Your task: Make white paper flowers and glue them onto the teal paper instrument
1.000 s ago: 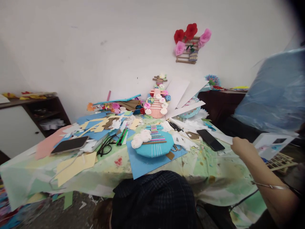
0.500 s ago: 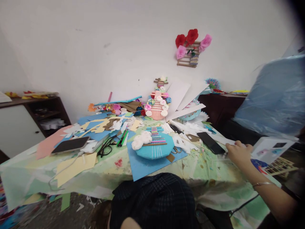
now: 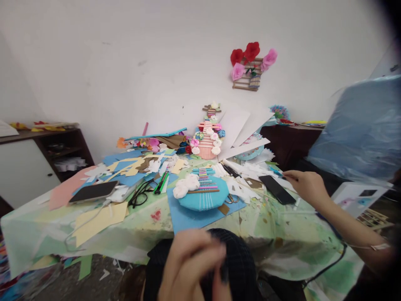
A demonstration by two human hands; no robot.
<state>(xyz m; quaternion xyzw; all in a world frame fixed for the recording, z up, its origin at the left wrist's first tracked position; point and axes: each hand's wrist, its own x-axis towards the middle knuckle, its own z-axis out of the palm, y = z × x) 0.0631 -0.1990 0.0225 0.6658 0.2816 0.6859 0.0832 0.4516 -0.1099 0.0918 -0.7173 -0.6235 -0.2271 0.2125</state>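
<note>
My left hand (image 3: 193,265) is raised over my lap at the bottom middle, blurred by motion. Its fingers bend over to the right and the thumb stands below them; whether anything small lies between them I cannot make out. Nearest beyond it lies a blue rounded paper piece (image 3: 203,200) with thin white strings, coloured sticks across it and white fluffy paper balls (image 3: 186,186) at its left. Under that piece is a blue sheet (image 3: 184,221), and the scissors' handles (image 3: 232,199) stick out at its right. My right hand does not show.
A co-worker's hand (image 3: 303,184) reaches in from the right near a black phone (image 3: 277,189). Another phone (image 3: 94,191), glasses (image 3: 142,194), a green cutter (image 3: 161,182) and paper scraps (image 3: 134,163) cover the left. A pink flower-trimmed model (image 3: 206,138) leans at the back.
My left hand has come up into view from the bottom edge, where only a bit of skin showed. The co-worker's hand has moved up and left, beyond the phone's right side.
</note>
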